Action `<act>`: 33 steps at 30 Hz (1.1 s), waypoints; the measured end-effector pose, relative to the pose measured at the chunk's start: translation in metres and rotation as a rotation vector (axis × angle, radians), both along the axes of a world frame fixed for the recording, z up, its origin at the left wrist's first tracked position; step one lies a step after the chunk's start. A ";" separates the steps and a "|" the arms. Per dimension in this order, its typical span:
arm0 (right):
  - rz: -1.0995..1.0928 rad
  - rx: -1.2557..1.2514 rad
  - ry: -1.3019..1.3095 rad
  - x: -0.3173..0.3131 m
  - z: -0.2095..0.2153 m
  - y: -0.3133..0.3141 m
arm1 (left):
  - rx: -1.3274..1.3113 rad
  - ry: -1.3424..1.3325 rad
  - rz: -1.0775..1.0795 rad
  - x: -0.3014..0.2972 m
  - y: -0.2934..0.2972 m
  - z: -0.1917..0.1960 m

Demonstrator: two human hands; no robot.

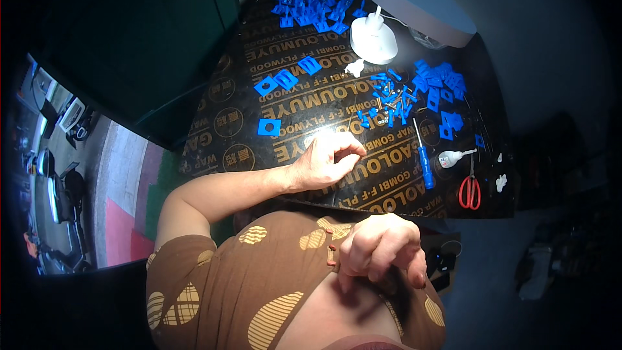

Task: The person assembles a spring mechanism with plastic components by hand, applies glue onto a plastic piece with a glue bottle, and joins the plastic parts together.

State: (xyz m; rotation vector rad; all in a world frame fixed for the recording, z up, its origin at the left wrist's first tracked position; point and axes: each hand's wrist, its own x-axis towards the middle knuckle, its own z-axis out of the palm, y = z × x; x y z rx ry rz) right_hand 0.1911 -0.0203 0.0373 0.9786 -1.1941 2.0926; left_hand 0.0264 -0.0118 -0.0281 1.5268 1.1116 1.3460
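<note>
- The left hand [327, 162] rests on the bench [246, 110], fingers [346, 146] pinched together; whether they grip a small part cannot be told.
- The right hand [382, 246] is curled shut against the brown patterned shirt [259, 285], apparently holding nothing.
- Beyond the left hand lies a scatter of loose blue pieces [395, 100]; up the bench stands a cluster of upright blue parts [311, 6], seemingly finished, so much remains.
- The blue-handled screwdriver [422, 155], right of the left hand, points away, its long axis nearly straight up the bench.

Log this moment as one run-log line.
left hand: pinched fingers over board | right hand: at dress | nearby: screwdriver, scissors
</note>
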 end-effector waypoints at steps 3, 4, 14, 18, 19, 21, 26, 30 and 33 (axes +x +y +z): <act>-0.015 0.015 -0.022 0.001 0.003 0.000 | -0.003 0.003 -0.003 0.000 0.000 0.000; -0.016 0.015 -0.022 0.001 0.004 0.000 | -0.003 0.001 -0.006 0.000 0.000 0.001; -0.024 -0.002 -0.029 -0.002 0.006 0.000 | -0.063 0.063 -0.067 -0.005 -0.002 0.003; 0.008 -0.020 -0.029 -0.002 0.006 0.001 | -0.013 0.027 -0.031 -0.001 -0.001 0.003; 0.001 -0.038 -0.033 -0.002 0.006 0.000 | 0.007 0.009 -0.015 0.000 -0.001 0.002; -0.003 -0.041 -0.035 -0.002 0.006 -0.001 | 0.016 0.006 -0.015 0.000 -0.001 0.002; 0.036 -0.014 -0.022 -0.002 0.006 0.003 | 0.004 0.001 -0.020 0.000 0.000 0.000; 0.009 -0.016 -0.031 -0.002 0.006 0.001 | -0.045 0.027 -0.063 -0.003 -0.001 -0.001; 0.012 -0.007 -0.029 -0.002 0.006 0.001 | 0.000 0.022 -0.039 -0.001 0.000 0.000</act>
